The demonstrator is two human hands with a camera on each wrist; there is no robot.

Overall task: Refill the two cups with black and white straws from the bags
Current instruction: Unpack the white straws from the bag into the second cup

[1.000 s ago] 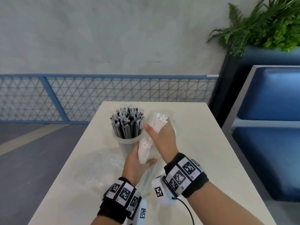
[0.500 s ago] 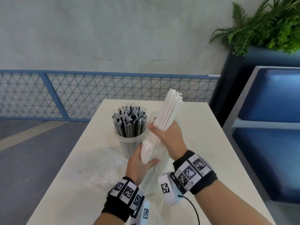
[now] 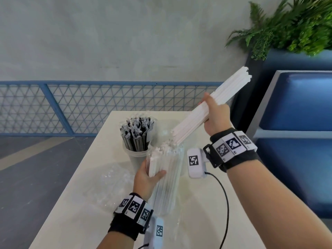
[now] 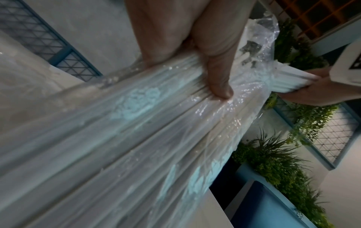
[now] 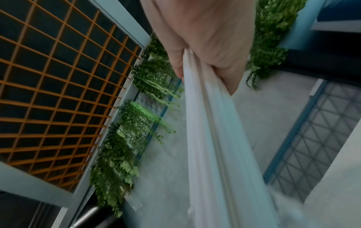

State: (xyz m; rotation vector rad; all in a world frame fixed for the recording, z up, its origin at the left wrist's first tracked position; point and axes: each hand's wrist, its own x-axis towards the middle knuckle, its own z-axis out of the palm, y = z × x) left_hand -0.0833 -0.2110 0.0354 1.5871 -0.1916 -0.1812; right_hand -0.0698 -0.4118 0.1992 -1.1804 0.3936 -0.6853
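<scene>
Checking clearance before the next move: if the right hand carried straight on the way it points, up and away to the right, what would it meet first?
Probably nothing near: the right hand, gripping the white straws, points toward the dark planter, though depth is unclear.

Grey wall (image 3: 125, 33); blue mesh fence (image 3: 107, 108), grey floor (image 3: 27, 177), fern planter (image 3: 296, 24), blue seat (image 3: 296, 105)

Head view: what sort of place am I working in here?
Probably a cafe or similar seating area, though that is a guess. A white table stands by a blue padded bench, with a blue mesh railing and a fern planter behind.
</scene>
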